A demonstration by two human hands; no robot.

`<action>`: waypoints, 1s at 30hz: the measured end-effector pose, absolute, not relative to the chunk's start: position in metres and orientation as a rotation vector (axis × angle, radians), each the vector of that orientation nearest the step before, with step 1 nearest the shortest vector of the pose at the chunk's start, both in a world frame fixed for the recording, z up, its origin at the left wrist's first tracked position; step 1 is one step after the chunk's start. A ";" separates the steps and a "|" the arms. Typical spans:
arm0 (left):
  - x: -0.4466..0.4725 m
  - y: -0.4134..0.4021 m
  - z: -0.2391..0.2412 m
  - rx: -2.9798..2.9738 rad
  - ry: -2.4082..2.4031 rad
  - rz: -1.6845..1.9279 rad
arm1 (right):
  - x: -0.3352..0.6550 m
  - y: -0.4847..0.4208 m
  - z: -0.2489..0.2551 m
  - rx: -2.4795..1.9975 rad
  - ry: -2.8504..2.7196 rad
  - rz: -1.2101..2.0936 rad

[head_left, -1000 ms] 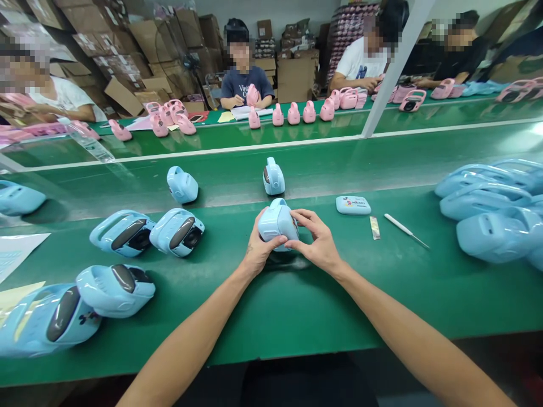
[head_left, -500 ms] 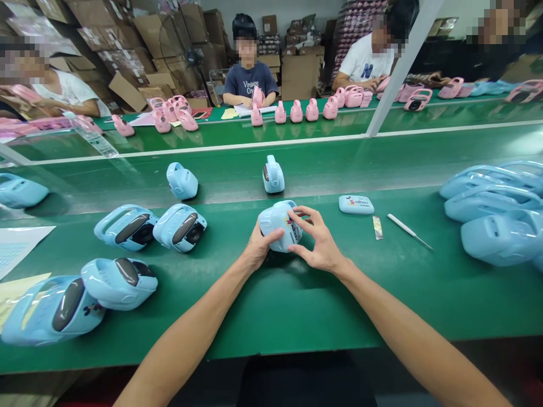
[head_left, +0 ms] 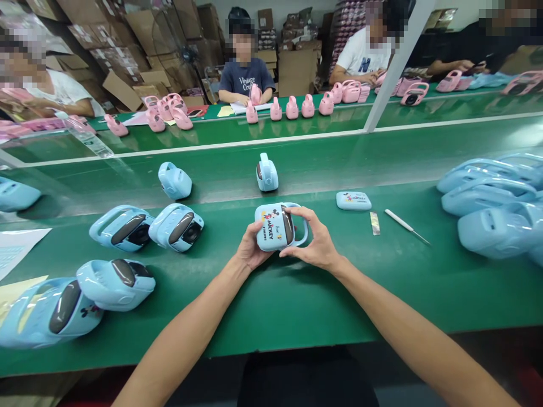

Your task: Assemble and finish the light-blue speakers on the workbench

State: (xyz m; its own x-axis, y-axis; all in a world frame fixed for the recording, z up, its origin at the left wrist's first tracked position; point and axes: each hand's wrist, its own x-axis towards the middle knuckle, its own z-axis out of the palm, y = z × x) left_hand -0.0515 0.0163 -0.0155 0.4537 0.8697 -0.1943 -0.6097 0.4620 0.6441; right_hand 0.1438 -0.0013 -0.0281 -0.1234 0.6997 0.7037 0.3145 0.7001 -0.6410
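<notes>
Between my two hands is a light-blue plastic housing with a carry handle (head_left: 268, 230), its printed "MICKEY" face turned up and its dark window and handle to the right. My left hand (head_left: 251, 244) grips its left end, thumb on the printed face and fingers underneath. At the other end my right hand (head_left: 314, 237) curves round the window and handle side, with thumb and fingertips against it. To the right lie a loose printed blue cover (head_left: 353, 200), a small pale strip (head_left: 375, 223) and a white-handled thin pointed tool (head_left: 405, 224).
Several similar blue housings (head_left: 121, 228) stand at the left, near paper sheets (head_left: 21, 246). One (head_left: 266, 174) stands straight ahead; more (head_left: 492, 232) are heaped at the right. Beyond a white rail (head_left: 237, 143), co-workers sit behind pink housings (head_left: 292, 107). A slanted post (head_left: 394, 73) rises there.
The blue housing has turned in my hands: its printed face now points up toward me, with the dark window and handle showing on the right. The view has shifted slightly.
</notes>
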 end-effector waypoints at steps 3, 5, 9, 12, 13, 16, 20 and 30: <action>-0.053 0.017 -0.009 0.582 0.489 0.947 | 0.146 -0.002 -0.024 -0.778 -1.758 0.392; -0.053 0.018 -0.007 0.610 0.487 0.943 | 0.148 -0.002 -0.022 -0.761 -1.779 0.374; -0.052 0.018 -0.010 0.690 0.615 0.985 | 0.151 -0.001 -0.022 -0.804 -1.874 0.305; -0.049 0.016 -0.012 0.803 0.758 1.041 | 0.153 0.002 -0.025 -0.779 -2.028 0.272; -0.048 0.016 -0.012 0.839 0.792 1.054 | 0.154 0.003 -0.026 -0.754 -2.065 0.272; -0.047 0.014 -0.010 0.896 0.813 1.057 | 0.157 0.005 -0.027 -0.685 -2.086 0.276; -0.050 0.015 -0.006 0.886 0.751 1.003 | 0.157 0.002 -0.027 -0.678 -2.077 0.290; -0.044 0.008 0.002 0.858 0.841 1.059 | 0.158 0.000 -0.029 -0.705 -2.088 0.302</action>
